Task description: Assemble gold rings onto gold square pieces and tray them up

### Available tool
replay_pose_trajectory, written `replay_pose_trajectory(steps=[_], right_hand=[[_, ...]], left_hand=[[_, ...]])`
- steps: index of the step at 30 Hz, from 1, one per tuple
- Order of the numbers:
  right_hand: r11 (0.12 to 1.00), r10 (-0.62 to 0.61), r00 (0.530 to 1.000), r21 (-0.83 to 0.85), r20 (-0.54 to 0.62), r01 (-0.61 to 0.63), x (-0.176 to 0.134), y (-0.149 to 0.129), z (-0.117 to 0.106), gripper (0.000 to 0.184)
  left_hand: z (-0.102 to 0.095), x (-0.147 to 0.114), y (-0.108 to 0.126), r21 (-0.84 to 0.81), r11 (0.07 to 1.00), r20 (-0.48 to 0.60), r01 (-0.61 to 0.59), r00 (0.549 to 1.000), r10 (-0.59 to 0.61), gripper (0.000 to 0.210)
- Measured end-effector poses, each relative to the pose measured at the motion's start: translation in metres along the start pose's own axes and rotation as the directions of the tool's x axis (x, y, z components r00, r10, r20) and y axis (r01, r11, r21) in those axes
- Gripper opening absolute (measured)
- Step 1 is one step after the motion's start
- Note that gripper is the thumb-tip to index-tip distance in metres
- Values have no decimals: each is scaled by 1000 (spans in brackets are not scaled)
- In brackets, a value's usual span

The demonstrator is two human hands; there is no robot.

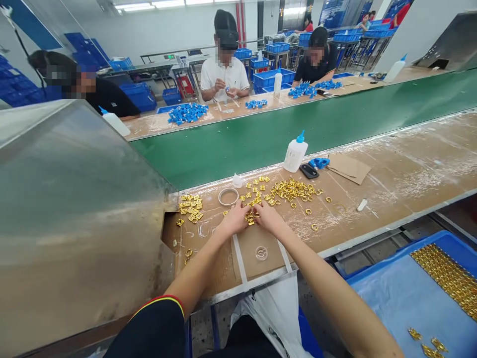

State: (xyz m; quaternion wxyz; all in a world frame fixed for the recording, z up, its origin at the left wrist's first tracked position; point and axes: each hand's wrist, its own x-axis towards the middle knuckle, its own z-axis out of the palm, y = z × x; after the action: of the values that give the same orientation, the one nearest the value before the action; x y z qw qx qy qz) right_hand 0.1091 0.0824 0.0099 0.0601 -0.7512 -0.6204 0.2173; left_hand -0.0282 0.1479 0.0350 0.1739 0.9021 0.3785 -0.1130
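My left hand (238, 219) and my right hand (267, 217) face each other over the brown work surface. Their curled fingers press in on a small cluster of shiny gold-coloured pieces (251, 219) from both sides, and the fingertips are partly hidden among them. More square gold pieces (255, 189) lie just beyond the hands. To the right is a heap of gold rings (292, 190), a few of them scattered loose. Another group of square gold pieces (191, 205) lies on the left. A clear round dish (261, 253) sits nearer to me between two white strips.
A roll of tape (228, 197) stands left of my hands. Behind the rings are a white squeeze bottle (295, 155), a black object (309, 171) and cardboard (348, 168). A metal housing (82, 219) blocks the left. Across the green belt (231, 149) people sit. A blue tray (387, 278) holds gold pieces.
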Motion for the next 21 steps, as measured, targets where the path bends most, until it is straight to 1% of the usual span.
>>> replay_pose_trajectory(steps=[5, 10, 14, 16, 18, 21], right_hand=[[1000, 25, 1000, 5, -20, -25, -1, 8, 4, 29], [998, 59, 998, 21, -26, -59, 0, 7, 6, 31], [997, 43, 998, 67, -53, -39, -3, 5, 3, 31], [994, 22, 996, 105, -88, -12, -12, 6, -2, 29], [988, 9, 989, 154, -146, 14, -27, 10, -8, 22], [969, 46, 964, 247, -260, 20, -65, 26, -17, 11]], left_hand=[[-2, 5, 4, 6, 1000, -16, -1, 1000, 1, 26], [0, 6, 8, 30, 1000, -37, -10, 999, 11, 27], [4, 9, 9, 52, 998, -69, -30, 997, 33, 24], [4, 13, 7, 62, 998, -87, -33, 995, 38, 22], [2, 15, 4, 74, 996, -108, -39, 993, 47, 20], [-7, 14, 3, 101, 992, -139, -73, 986, 87, 17]])
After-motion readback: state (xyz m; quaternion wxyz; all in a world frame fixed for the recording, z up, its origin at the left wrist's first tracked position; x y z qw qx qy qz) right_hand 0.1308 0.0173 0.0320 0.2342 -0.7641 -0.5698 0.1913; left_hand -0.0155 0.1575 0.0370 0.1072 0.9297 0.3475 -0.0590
